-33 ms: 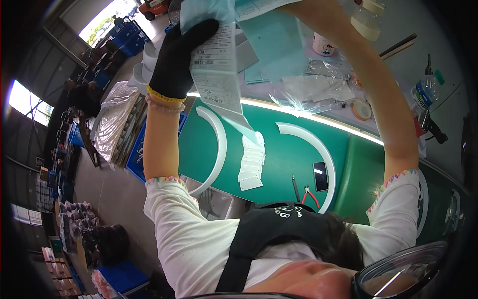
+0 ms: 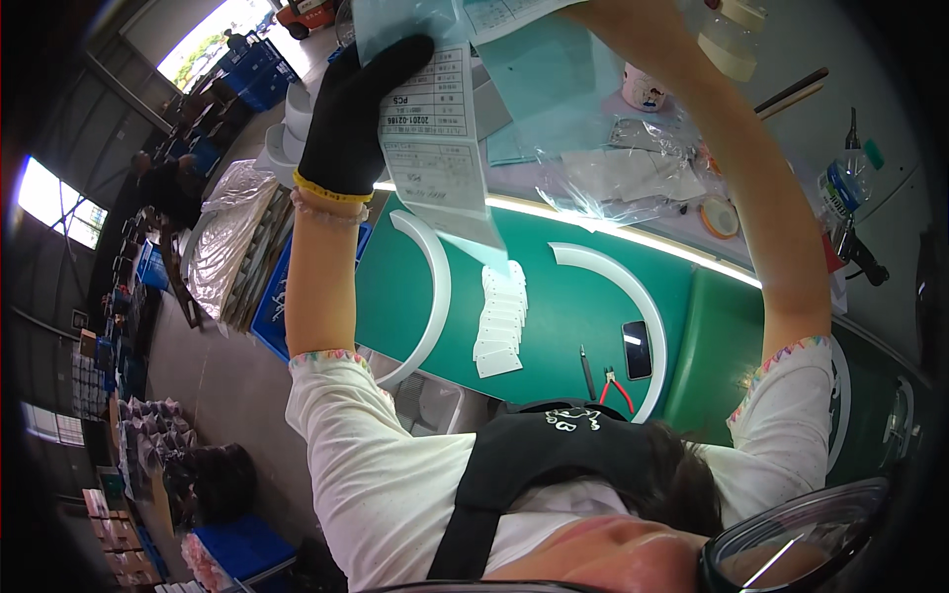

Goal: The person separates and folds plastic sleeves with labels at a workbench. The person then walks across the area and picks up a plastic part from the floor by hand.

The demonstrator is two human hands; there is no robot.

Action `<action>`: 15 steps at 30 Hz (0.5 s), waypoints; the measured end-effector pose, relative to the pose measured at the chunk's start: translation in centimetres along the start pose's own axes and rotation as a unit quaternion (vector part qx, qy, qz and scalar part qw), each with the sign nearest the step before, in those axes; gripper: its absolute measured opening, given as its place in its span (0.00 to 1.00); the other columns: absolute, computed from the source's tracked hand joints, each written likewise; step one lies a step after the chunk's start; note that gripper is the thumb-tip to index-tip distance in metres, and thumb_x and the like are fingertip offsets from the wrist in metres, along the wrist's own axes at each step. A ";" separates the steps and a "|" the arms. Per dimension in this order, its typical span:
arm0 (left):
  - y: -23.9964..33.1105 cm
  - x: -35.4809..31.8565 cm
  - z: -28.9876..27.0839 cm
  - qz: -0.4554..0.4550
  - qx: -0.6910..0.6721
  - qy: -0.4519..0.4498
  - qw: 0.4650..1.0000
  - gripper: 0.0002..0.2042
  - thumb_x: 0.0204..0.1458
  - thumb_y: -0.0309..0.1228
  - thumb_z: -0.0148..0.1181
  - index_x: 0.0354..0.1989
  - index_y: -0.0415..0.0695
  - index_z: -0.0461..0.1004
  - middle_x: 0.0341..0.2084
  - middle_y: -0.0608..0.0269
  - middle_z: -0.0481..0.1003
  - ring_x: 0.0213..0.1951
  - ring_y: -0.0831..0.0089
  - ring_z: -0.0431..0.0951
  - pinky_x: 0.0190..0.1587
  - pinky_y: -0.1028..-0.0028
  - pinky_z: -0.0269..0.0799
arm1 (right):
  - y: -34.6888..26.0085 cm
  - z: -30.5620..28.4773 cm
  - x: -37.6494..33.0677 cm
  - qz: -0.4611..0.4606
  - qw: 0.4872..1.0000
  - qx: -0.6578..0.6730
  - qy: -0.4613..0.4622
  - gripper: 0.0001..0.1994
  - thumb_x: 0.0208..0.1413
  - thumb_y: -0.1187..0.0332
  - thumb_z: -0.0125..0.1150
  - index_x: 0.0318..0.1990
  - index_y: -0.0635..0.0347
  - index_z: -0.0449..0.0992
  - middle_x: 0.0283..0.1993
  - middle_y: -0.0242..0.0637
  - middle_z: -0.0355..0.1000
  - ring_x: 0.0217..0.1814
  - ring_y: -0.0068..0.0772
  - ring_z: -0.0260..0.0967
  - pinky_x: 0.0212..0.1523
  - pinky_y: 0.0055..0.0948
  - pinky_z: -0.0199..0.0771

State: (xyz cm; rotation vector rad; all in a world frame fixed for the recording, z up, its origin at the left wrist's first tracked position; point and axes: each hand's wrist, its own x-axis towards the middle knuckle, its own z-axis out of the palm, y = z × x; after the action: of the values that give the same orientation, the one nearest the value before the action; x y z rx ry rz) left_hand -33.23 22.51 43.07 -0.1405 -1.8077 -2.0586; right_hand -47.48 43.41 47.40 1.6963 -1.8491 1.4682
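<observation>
Raised at the top, my left hand (image 2: pixel 346 138) in a black glove is closed on a strip of printed pale-blue labels (image 2: pixel 435 188), thumb across its face. The strip's lower end hangs down over the bench. Another printed part (image 2: pixel 514 14) stretches toward my bare right hand (image 2: pixel 603 14), which the upper edge cuts off; its fingers are hidden. Below, a fanned row of white cards (image 2: pixel 501 321) lies on the green work mat (image 2: pixel 554 346). A curved white piece (image 2: pixel 435 296) lies to their left, another curved white piece (image 2: pixel 623 282) to their right.
Red-handled pliers (image 2: pixel 618 389), a dark pen-like tool (image 2: pixel 587 374) and a phone (image 2: pixel 637 351) lie on the mat's right. A lit strip (image 2: pixel 633 237) borders a back shelf holding clear plastic bags (image 2: pixel 613 193), a tape roll (image 2: pixel 719 218) and a cup (image 2: pixel 643 89).
The hanging label strip has swung slightly right, and its face has turned so the print shows more plainly. My arms have hardly moved.
</observation>
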 end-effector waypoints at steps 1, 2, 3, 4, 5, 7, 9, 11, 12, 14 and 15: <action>0.1 -0.2 -0.3 0.036 0.032 -0.022 0.999 0.14 0.56 0.33 0.57 0.48 0.39 0.73 0.35 0.59 0.78 0.34 0.71 0.79 0.40 0.72 0.76 | -0.7 0.3 0.2 -0.054 0.995 -0.034 0.073 0.11 0.45 0.74 0.69 0.38 0.61 0.76 0.34 0.30 0.75 0.35 0.22 0.71 0.38 0.23 0.69; 0.3 -0.4 0.5 0.034 0.031 -0.021 0.999 0.14 0.56 0.33 0.57 0.48 0.39 0.73 0.35 0.59 0.78 0.34 0.71 0.79 0.40 0.72 0.76 | -1.7 0.5 0.2 -0.052 0.995 -0.033 0.073 0.11 0.45 0.74 0.69 0.38 0.61 0.76 0.34 0.30 0.75 0.35 0.22 0.71 0.38 0.23 0.69; 0.8 -1.0 2.3 0.049 0.038 0.021 0.998 0.15 0.53 0.31 0.58 0.48 0.39 0.73 0.36 0.59 0.78 0.36 0.69 0.79 0.40 0.72 0.75 | -3.1 0.7 0.1 0.009 0.995 -0.049 0.086 0.11 0.46 0.74 0.68 0.38 0.61 0.76 0.33 0.31 0.75 0.36 0.21 0.71 0.37 0.23 0.69; 1.0 -1.3 3.4 0.064 0.043 0.063 0.995 0.16 0.50 0.29 0.59 0.48 0.40 0.73 0.37 0.60 0.78 0.38 0.67 0.79 0.40 0.71 0.75 | -3.1 0.9 0.1 0.041 0.993 -0.057 0.092 0.11 0.46 0.73 0.68 0.38 0.62 0.76 0.33 0.31 0.74 0.36 0.21 0.71 0.37 0.23 0.68; 1.1 -1.3 3.9 0.065 0.042 0.059 0.995 0.16 0.50 0.29 0.59 0.48 0.40 0.73 0.37 0.60 0.78 0.38 0.67 0.79 0.40 0.71 0.75 | -3.4 0.8 0.1 0.071 0.990 -0.068 0.100 0.11 0.46 0.73 0.68 0.37 0.62 0.76 0.33 0.31 0.74 0.36 0.20 0.71 0.37 0.22 0.68; 1.1 -1.2 5.0 0.088 -0.041 0.032 0.995 0.14 0.52 0.23 0.57 0.48 0.39 0.72 0.34 0.64 0.77 0.34 0.74 0.78 0.36 0.78 0.74 | -2.4 0.5 0.2 -0.032 0.988 0.014 0.148 0.12 0.47 0.71 0.68 0.39 0.64 0.75 0.32 0.32 0.74 0.35 0.20 0.71 0.36 0.23 0.68; 1.0 -1.0 4.4 0.117 -0.058 0.028 0.991 0.17 0.51 0.23 0.57 0.51 0.39 0.70 0.36 0.62 0.77 0.37 0.73 0.78 0.39 0.76 0.74 | -3.2 0.6 0.3 0.023 0.994 0.008 0.110 0.13 0.47 0.71 0.67 0.40 0.63 0.75 0.33 0.32 0.74 0.35 0.20 0.70 0.36 0.23 0.68; 0.7 -0.9 4.6 0.145 -0.075 0.021 0.986 0.19 0.51 0.22 0.57 0.53 0.39 0.68 0.39 0.61 0.76 0.39 0.71 0.78 0.42 0.75 0.74 | -3.4 1.1 0.5 0.079 0.994 -0.001 0.073 0.13 0.47 0.71 0.67 0.41 0.63 0.75 0.34 0.31 0.74 0.35 0.20 0.70 0.36 0.23 0.68; 0.5 -0.7 6.1 0.184 -0.073 0.024 0.980 0.22 0.50 0.21 0.57 0.55 0.39 0.66 0.42 0.60 0.75 0.42 0.70 0.76 0.45 0.74 0.73 | -3.3 1.5 0.5 0.137 0.985 0.060 0.086 0.13 0.49 0.71 0.66 0.42 0.62 0.75 0.35 0.31 0.74 0.36 0.20 0.70 0.38 0.23 0.68; 0.3 -0.4 6.8 0.221 -0.071 0.026 0.972 0.24 0.49 0.20 0.57 0.58 0.39 0.63 0.45 0.60 0.74 0.46 0.69 0.75 0.48 0.73 0.72 | -3.0 2.0 0.6 0.195 0.968 0.120 0.099 0.12 0.50 0.71 0.64 0.43 0.61 0.75 0.37 0.30 0.75 0.38 0.20 0.70 0.40 0.23 0.68; -0.1 0.0 6.6 0.202 -0.082 -0.012 0.976 0.26 0.48 0.19 0.57 0.59 0.39 0.62 0.47 0.59 0.72 0.47 0.69 0.74 0.50 0.72 0.70 | -2.8 2.3 0.6 0.188 0.955 0.211 0.089 0.10 0.53 0.71 0.61 0.42 0.60 0.76 0.38 0.30 0.75 0.40 0.20 0.69 0.41 0.22 0.68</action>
State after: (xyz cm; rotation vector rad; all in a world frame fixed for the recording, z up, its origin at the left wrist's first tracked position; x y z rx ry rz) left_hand -34.46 28.90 44.04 -0.5363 -1.4699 -1.9105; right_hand -44.25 41.77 48.16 1.3444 -1.9328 2.2233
